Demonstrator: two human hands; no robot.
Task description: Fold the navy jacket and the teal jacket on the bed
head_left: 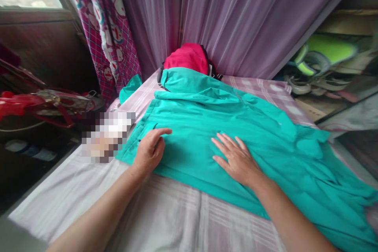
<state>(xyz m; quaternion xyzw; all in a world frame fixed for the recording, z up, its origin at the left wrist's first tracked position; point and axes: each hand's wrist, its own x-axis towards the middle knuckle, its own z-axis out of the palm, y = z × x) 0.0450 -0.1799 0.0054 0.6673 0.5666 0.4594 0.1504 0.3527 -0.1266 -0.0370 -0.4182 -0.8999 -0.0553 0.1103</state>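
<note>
Across pale cloth (165, 212), teal garment (189, 153) slants far-left to near-right

The wide teal fabric garment (191, 145) lies across the pale checked cloth (168, 216), the bare left hand (149, 147) at its left end, the bare right hand (236, 159) farther right on it. Behind its far left part sits the rounded pink-and-black fabric bundle (187, 57), before the pleated purple curtain (236, 19); the patterned magenta curtain (110, 35) hangs left of that.
</note>
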